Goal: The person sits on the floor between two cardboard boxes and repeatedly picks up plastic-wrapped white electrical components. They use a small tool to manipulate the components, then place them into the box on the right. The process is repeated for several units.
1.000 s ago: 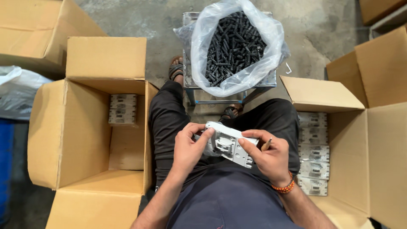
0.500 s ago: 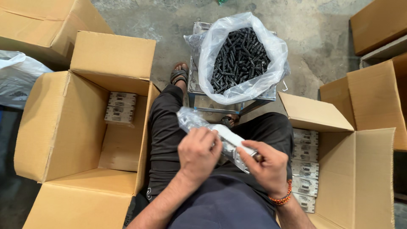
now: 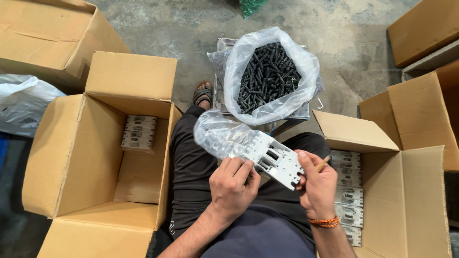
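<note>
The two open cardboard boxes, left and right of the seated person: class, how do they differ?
The left cardboard box holds just a few white plastic units at its far end, with much bare floor; the right cardboard box holds a long row of units along its near wall. Both are brown, open-flapped, and hold similar units.

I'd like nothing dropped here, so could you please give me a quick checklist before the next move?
1. Left hand grips the white plastic part: ok.
2. Right hand steadies its other end: ok.
3. Clear bag fully off the part: not ok, one end covered.
4. Bag of black screws open and upright: ok.
5. Left box has room: ok.
6. Part undamaged: cannot tell.
</note>
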